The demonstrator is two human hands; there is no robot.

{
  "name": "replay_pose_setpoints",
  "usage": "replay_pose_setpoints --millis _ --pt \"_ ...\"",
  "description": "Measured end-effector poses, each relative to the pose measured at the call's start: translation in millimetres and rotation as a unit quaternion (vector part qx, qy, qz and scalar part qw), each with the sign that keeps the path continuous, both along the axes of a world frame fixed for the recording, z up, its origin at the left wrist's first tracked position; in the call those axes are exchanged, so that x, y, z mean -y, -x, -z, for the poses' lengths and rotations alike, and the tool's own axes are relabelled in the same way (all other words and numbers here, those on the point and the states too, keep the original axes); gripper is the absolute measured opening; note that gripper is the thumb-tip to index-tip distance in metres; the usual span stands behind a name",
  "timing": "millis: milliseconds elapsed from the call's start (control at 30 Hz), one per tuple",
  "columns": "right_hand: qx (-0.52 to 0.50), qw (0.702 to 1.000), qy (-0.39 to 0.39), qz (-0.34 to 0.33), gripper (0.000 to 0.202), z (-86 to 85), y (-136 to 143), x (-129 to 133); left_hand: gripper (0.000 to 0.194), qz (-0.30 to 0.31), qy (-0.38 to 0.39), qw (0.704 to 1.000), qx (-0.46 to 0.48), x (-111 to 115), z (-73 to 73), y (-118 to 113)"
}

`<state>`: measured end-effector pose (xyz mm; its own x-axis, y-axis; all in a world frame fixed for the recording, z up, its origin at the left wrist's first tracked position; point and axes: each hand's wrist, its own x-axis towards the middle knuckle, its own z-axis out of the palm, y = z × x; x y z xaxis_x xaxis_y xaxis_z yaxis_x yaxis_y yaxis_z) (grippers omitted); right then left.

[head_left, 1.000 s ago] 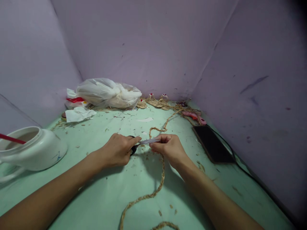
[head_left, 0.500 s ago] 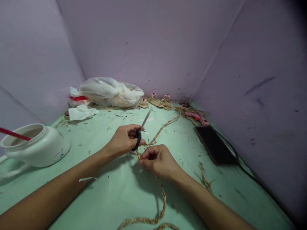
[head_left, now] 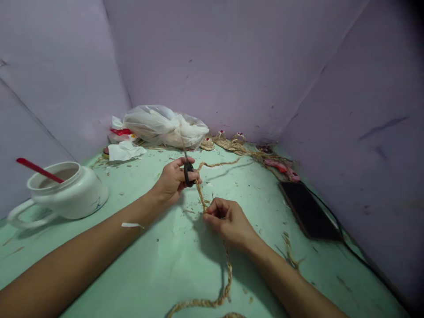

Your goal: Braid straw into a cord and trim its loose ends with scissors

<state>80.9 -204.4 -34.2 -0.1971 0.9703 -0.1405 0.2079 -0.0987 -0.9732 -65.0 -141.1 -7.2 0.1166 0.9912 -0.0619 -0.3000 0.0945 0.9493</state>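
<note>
My left hand (head_left: 169, 181) is closed around a pair of scissors (head_left: 188, 175) with black handles, their thin blades pointing away toward the back wall. Its fingertips also touch a braided straw cord (head_left: 201, 196), which passes beside the handles. From there one stretch of the cord runs off to the back right. My right hand (head_left: 228, 221) pinches the cord a little nearer to me, so a short length spans between both hands. Below the right hand the braid hangs down and curves across the green tabletop (head_left: 159, 274) to the front edge of the view.
At left stands a white pot (head_left: 82, 194) with a red stick (head_left: 39, 170) in it. A tied plastic bag (head_left: 165, 126), white tissue (head_left: 126, 151) and woven straw pieces (head_left: 227, 143) lie along the back. To the right are a phone (head_left: 308, 210), its cable and a pink tool (head_left: 283, 169).
My left hand has lifted and moved away with the scissors, whose blades now point more straight back. The cord between my hands is longer and tauter. The view has shifted slightly left.
</note>
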Motion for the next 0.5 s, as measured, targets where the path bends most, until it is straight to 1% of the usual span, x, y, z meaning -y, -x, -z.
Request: replay_pose_setpoints --millis 33,67,100,167,267,367,433,500 --pt "-0.013 1.000 -0.002 0.020 0.013 -0.4 0.6 -0.7 0.035 -0.029 0.037 0.997 0.057 -1.2 0.9 -0.2" --pt "-0.027 0.999 -0.006 0.031 0.015 -0.6 1.5 -1.0 0.034 -0.047 0.072 0.992 0.093 -2.2 2.3 -0.6" --pt "-0.042 0.998 -0.010 0.036 0.015 -0.4 2.4 -1.0 0.033 -0.059 0.101 0.987 0.113 -2.9 4.0 -1.2" --pt "-0.082 0.996 -0.005 0.043 0.016 0.2 4.3 -0.7 0.031 -0.065 0.127 0.981 0.130 -3.7 7.0 -2.0" --pt "-0.150 0.986 0.062 0.037 0.020 0.2 5.7 -0.7 0.032 -0.038 0.109 0.983 0.140 -3.2 8.2 -1.3" --pt "-0.199 0.972 0.127 0.014 0.034 -1.1 4.5 -1.7 0.034 -0.009 0.083 0.987 0.137 -2.1 6.0 0.9" --pt "-0.213 0.967 0.143 0.008 0.037 -1.8 3.3 -1.7 0.034 -0.002 0.077 0.989 0.127 -1.6 5.1 1.3" --pt "-0.202 0.972 0.116 0.012 0.034 -2.2 2.7 -0.4 0.035 -0.008 0.076 0.991 0.114 -1.2 6.5 -0.4"
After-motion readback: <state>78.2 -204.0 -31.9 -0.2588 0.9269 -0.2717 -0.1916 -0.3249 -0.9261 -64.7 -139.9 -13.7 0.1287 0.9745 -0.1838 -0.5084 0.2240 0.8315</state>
